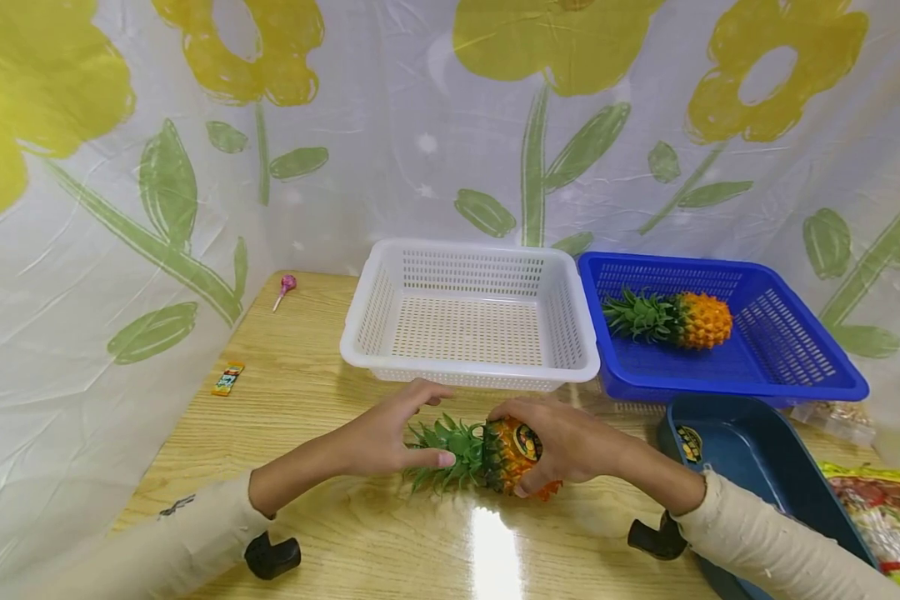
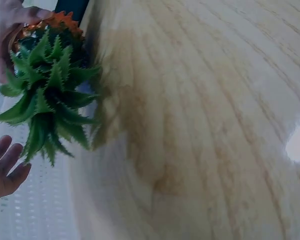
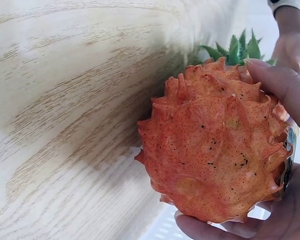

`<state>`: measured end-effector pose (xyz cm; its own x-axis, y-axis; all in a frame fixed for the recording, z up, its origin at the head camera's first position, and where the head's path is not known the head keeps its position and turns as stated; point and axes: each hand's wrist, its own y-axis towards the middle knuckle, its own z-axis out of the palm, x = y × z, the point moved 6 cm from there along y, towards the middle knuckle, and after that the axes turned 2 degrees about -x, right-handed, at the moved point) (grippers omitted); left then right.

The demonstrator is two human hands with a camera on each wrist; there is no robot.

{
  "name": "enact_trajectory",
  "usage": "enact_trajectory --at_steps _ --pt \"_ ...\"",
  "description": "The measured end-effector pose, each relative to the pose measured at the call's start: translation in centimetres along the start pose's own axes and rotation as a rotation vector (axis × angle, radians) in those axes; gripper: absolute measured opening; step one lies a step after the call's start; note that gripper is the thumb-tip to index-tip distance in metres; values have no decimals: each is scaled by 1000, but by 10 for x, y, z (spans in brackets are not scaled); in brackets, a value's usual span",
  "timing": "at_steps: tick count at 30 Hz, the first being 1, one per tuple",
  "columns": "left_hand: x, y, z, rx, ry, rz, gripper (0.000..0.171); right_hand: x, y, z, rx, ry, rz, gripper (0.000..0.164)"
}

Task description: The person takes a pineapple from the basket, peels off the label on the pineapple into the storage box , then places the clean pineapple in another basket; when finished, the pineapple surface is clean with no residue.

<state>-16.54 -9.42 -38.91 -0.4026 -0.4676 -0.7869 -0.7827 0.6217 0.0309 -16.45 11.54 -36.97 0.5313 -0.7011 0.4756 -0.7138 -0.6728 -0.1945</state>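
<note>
My right hand grips the orange body of a pineapple in front of the white basket, thumb on one side and fingers on the other. A round dark label shows on the fruit, and its green leaves point toward my left hand. That hand is spread at the leaf end, its thumb overlapping the leaves in the head view. In the right wrist view the spiky orange base of the fruit faces the camera, with the right thumb along its upper side.
Behind the hands stands a white basket. Right of it, a blue basket holds another pineapple. A dark teal tray lies under the right forearm, beside a colourful package. A lollipop and a small packet lie left.
</note>
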Motion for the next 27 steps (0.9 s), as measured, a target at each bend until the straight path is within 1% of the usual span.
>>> enact_trajectory --at_steps 3,7,15,22,27 --pt "2 2 6 16 40 -2 80 0 0 0 -2 -1 -1 84" --pt "4 3 10 34 69 -24 87 0 0 0 -10 -5 -7 84" --pt "11 2 22 100 68 -66 96 -1 0 1 -9 -8 -4 85" --pt "14 2 26 118 56 -72 95 -1 0 1 -6 4 -20 85" --pt "16 2 26 109 49 -54 88 1 1 1 -8 9 -26 84"
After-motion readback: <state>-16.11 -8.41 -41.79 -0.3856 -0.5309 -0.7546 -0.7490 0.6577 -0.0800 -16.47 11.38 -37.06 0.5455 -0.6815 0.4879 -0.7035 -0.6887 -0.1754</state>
